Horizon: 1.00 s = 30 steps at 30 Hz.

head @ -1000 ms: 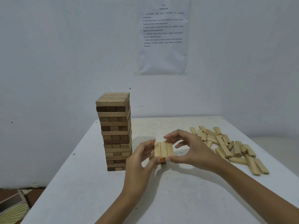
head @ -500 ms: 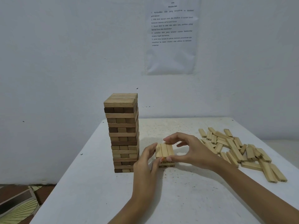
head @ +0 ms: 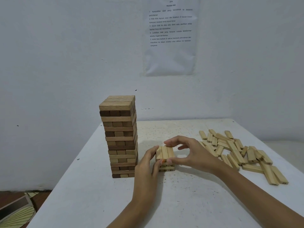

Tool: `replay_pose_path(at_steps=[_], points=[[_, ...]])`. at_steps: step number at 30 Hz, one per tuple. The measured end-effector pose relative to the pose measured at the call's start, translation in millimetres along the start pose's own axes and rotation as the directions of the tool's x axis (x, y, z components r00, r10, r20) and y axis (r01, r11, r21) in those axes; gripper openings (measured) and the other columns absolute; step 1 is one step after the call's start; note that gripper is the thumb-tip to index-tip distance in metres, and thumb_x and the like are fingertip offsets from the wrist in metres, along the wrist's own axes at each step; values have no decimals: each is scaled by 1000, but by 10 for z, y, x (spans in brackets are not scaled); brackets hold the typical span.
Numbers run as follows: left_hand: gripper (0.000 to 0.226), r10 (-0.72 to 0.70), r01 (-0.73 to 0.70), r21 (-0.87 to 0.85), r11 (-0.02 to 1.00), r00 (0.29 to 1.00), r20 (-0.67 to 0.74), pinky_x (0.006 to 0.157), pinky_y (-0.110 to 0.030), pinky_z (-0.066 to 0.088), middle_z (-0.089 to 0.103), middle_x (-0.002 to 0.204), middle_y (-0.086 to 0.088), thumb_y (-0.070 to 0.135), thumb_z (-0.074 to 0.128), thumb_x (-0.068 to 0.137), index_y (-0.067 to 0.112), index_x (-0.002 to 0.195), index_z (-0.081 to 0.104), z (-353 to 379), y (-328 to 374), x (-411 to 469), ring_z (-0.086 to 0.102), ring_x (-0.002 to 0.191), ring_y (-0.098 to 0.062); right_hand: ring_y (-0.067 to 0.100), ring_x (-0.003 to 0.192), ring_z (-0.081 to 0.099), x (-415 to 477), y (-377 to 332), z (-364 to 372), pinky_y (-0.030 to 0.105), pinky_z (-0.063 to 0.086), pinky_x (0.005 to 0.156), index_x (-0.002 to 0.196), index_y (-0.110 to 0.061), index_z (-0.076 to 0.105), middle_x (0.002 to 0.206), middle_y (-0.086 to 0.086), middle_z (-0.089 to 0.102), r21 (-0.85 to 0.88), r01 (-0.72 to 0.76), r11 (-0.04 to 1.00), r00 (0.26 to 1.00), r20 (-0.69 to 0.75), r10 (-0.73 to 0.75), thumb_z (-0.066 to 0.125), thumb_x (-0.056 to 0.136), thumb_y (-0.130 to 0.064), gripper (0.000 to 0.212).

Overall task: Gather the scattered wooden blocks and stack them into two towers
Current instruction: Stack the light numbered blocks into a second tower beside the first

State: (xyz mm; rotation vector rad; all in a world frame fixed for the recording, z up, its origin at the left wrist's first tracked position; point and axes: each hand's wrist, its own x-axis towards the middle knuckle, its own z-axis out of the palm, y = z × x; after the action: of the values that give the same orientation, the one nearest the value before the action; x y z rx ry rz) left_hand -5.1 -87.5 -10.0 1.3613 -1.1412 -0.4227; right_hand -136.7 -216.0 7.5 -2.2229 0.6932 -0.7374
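White wall [head: 49, 63] fills the back, with a paper [head: 171, 60] stuck on it. Below is a white table [head: 98, 203]. A tall tower [head: 120, 137] stands on its left side. A pile [head: 235, 152] of loose blocks lies on the right. In the middle, the left hand [head: 146, 163] and right hand [head: 192, 152] hold a short stack [head: 165, 153] (just a few layers) beside the tower. The left fingers curl round its left side. The right thumb and fingers pinch its top layer, near end and far end.

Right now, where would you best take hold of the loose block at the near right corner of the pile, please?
Likely its near end, from above and the right: the corner block lies flat, right long side and near end free; a neighbour lies along its left side, the pile crowds its far end.
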Motion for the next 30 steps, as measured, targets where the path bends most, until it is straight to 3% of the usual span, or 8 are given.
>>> replay_pose_path(at_steps=[12, 22, 25, 30], points=[[34, -68, 68, -105, 992, 998, 2, 78, -7, 46, 65, 110, 14, 2, 56, 93, 29, 113, 59, -4, -11, -21, 55, 105, 9, 0, 113, 57, 0, 26, 32, 32, 47, 98, 118, -37, 62, 114, -18, 66, 6, -16, 1000, 1000, 18, 16, 84, 72, -34, 52], [34, -24, 24, -78, 997, 1000, 7, 74, -1, 41, 63, 109, 12, -2, 56, 91, 26, 111, 56, -12, 46, -26, 53, 99, 18, -5, 111, 58, -26, 25, 60, 29, 48, 97, 124, -36, 59, 116, -16, 66, 40, -38, 998, 999, 27, 37, 86, 70, -26, 60], [36, -17, 17, -42, 999, 1000, 2, 75, -1, 41, 63, 106, 15, 1, 57, 91, 33, 107, 54, -15, 32, -23, 53, 100, 17, -6, 110, 57, -16, 17, 56, 27, 48, 96, 124, -37, 58, 115, -15, 66, 40, -46, 998, 999, 32, 45, 86, 70, -27, 61], [34, -35, 35, -39, 999, 999, -2, 77, -2, 42, 66, 106, 16, 1, 57, 92, 29, 110, 57, -17, -18, -11, 56, 101, 14, -5, 110, 57, 0, 29, 70, 29, 48, 96, 124, -38, 58, 113, -17, 65, 53, -69, 996, 997, 38, 67, 85, 72, -28, 59]])
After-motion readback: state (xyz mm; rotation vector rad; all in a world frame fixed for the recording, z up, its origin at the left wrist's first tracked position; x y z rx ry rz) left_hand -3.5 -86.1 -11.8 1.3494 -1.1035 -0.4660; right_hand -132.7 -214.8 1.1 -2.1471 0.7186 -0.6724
